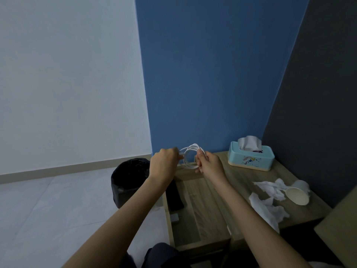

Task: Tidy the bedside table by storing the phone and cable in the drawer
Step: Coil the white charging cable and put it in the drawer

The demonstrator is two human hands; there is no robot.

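A white cable (190,154) is wound into a loose coil and held in the air above the back of the wooden bedside table (249,182). My left hand (164,165) pinches one side of the coil near its end. My right hand (209,164) grips the other side of the loops. Below my arms the drawer (201,213) stands pulled out. A black phone (174,196) lies inside it along the left wall, partly hidden by my left forearm, with a small grey charger block (174,218) just in front of it.
A blue tissue box (251,157) stands at the table's back. Crumpled white tissues (268,198) and a tipped white paper cup (297,193) lie on the right side. A bin with a black bag (128,180) stands on the floor left of the table. My knees show at the bottom.
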